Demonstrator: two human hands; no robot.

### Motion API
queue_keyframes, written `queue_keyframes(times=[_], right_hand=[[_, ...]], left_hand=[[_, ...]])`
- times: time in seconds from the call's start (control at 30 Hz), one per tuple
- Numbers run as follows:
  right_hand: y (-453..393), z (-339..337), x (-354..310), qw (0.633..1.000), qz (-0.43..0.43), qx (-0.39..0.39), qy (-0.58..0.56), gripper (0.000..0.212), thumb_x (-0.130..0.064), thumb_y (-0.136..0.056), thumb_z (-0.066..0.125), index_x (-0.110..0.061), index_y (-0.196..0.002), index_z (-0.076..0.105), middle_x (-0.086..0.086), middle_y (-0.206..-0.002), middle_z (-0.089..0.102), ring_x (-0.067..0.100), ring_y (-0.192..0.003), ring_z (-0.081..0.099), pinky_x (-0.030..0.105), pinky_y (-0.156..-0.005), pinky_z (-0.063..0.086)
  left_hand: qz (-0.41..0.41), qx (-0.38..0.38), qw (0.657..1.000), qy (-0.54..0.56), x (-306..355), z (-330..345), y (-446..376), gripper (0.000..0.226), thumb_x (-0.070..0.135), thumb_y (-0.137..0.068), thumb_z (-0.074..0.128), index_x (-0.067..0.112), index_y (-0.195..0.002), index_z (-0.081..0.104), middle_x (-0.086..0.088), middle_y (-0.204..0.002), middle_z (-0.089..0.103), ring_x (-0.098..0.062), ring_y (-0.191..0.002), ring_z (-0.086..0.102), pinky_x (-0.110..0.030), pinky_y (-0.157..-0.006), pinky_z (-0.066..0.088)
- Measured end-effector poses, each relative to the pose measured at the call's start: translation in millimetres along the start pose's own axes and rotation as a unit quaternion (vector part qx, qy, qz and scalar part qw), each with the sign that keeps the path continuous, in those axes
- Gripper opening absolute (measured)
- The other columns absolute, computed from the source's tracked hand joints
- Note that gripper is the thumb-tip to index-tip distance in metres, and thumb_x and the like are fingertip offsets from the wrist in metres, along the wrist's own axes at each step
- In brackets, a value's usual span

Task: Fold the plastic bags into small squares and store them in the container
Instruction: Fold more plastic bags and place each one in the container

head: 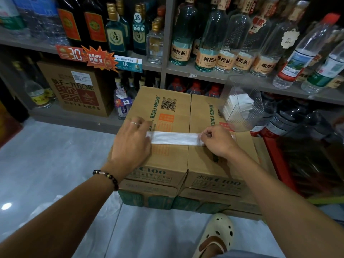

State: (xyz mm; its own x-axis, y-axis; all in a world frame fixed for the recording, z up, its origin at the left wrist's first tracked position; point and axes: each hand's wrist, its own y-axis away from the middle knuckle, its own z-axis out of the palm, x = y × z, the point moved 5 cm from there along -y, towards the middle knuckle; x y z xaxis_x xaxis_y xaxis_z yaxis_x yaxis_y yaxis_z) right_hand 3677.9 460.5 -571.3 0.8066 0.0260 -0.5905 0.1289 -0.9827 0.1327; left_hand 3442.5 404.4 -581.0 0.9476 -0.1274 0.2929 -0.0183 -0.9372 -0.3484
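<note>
A stack of cardboard boxes (178, 116) stands on a pale grey floor (55, 155) in front of shop shelves (204, 71). Across the top box lies a white plastic bag (175, 139) folded into a long strip, a left hand (130, 144) flat on one end and a right hand (217, 141) pinching the other. A clear container (242, 105) holding white folded squares sits at the box's far right corner. Bottles (204, 43) line the shelves.

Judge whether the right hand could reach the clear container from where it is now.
Probably yes. The right hand pinches the folded bag strip on the cardboard box; the clear container stands just beyond it, with nothing between.
</note>
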Motion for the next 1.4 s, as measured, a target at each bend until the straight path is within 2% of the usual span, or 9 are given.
queue_keyframes(times=[0.1,0.27,0.4,0.5,0.6,0.67,0.97,1.2,1.4], right_hand=[[0.1,-1.1,-2.3,1.000,0.005,-0.015,0.012,0.023,-0.018,-0.098,0.056,-0.021,-0.078,0.068,-0.005,-0.099,0.066,0.016,-0.096,0.056,0.027,-0.078,0.037],[-3.4,-2.7,-0.6,1.000,0.016,-0.011,0.011,0.027,-0.015,-0.096,0.057,-0.025,-0.073,0.065,-0.005,-0.098,0.069,0.017,-0.100,0.059,0.032,-0.088,0.043],[-0.7,-11.9,3.3,0.988,0.018,0.125,0.089,0.009,-0.016,-0.096,0.059,-0.017,-0.090,0.064,0.000,-0.091,0.064,0.016,-0.087,0.054,0.032,-0.080,0.047],[11.3,-9.8,-18.5,0.951,-0.112,0.210,0.197,0.014,-0.015,-0.098,0.052,-0.012,-0.097,0.066,0.004,-0.093,0.062,0.023,-0.089,0.059,0.034,-0.078,0.048],[24.9,25.2,-55.7,0.947,-0.235,0.063,0.211,0.034,-0.023,-0.104,0.042,-0.012,-0.134,0.055,0.010,-0.139,0.054,0.027,-0.132,0.045,0.037,-0.112,0.030],[33.5,55.7,-69.7,0.934,-0.260,-0.060,0.237,0.053,-0.036,-0.107,0.028,-0.015,-0.156,0.023,0.002,-0.165,0.013,0.019,-0.152,0.009,0.034,-0.118,0.002],[23.1,50.7,-6.9,0.916,-0.184,-0.136,0.330,0.062,-0.055,-0.101,0.004,-0.029,-0.154,-0.017,-0.006,-0.160,-0.026,0.010,-0.147,-0.023,0.034,-0.119,-0.014],[23.8,21.8,17.3,0.928,-0.125,-0.062,0.346,0.071,-0.060,-0.100,0.014,-0.021,-0.159,0.000,-0.002,-0.166,-0.009,0.015,-0.152,-0.009,0.044,-0.121,-0.005],[51.9,24.5,-32.7,0.929,-0.239,0.031,0.281,0.037,-0.036,-0.097,0.051,-0.018,-0.128,0.055,0.001,-0.130,0.052,0.021,-0.118,0.049,0.043,-0.099,0.045]], left_hand=[[0.107,-0.066,0.991,-0.041,5.6,9.7,11.8,0.048,0.036,-0.095,0.033,0.015,-0.132,0.055,-0.009,-0.141,0.051,-0.027,-0.131,0.046,-0.049,-0.106,0.037],[0.077,-0.147,0.983,-0.077,-6.9,22.6,17.7,0.075,0.053,-0.092,0.002,0.017,-0.149,0.035,-0.002,-0.156,0.034,-0.015,-0.147,0.024,-0.043,-0.119,0.016],[0.072,-0.153,0.982,-0.081,-6.9,22.3,19.8,0.075,0.052,-0.092,0.001,0.017,-0.151,0.032,-0.002,-0.157,0.032,-0.015,-0.148,0.021,-0.043,-0.120,0.013],[0.064,-0.154,0.983,-0.083,-5.1,21.5,21.3,0.076,0.051,-0.091,-0.001,0.018,-0.152,0.030,0.000,-0.159,0.029,-0.013,-0.148,0.018,-0.042,-0.121,0.010],[0.058,-0.157,0.983,-0.080,-4.9,20.8,21.5,0.076,0.051,-0.090,-0.001,0.019,-0.153,0.027,0.001,-0.160,0.026,-0.011,-0.149,0.015,-0.042,-0.121,0.008],[0.056,-0.155,0.983,-0.079,-5.2,21.7,21.3,0.076,0.051,-0.090,-0.002,0.019,-0.153,0.026,0.002,-0.160,0.025,-0.010,-0.149,0.013,-0.040,-0.121,0.007],[0.064,-0.145,0.985,-0.069,-6.7,20.8,23.2,0.073,0.048,-0.092,0.002,0.018,-0.152,0.031,0.000,-0.158,0.030,-0.012,-0.148,0.019,-0.042,-0.120,0.011],[0.083,-0.148,0.981,-0.089,-4.5,12.8,32.9,0.067,0.050,-0.096,0.014,0.013,-0.142,0.046,-0.007,-0.146,0.048,-0.025,-0.139,0.039,-0.051,-0.114,0.028],[0.161,-0.117,0.971,-0.129,0.9,-9.2,51.7,0.038,0.046,-0.082,0.061,0.017,-0.106,0.067,-0.007,-0.097,0.060,-0.027,-0.089,0.060,-0.042,-0.076,0.054]])
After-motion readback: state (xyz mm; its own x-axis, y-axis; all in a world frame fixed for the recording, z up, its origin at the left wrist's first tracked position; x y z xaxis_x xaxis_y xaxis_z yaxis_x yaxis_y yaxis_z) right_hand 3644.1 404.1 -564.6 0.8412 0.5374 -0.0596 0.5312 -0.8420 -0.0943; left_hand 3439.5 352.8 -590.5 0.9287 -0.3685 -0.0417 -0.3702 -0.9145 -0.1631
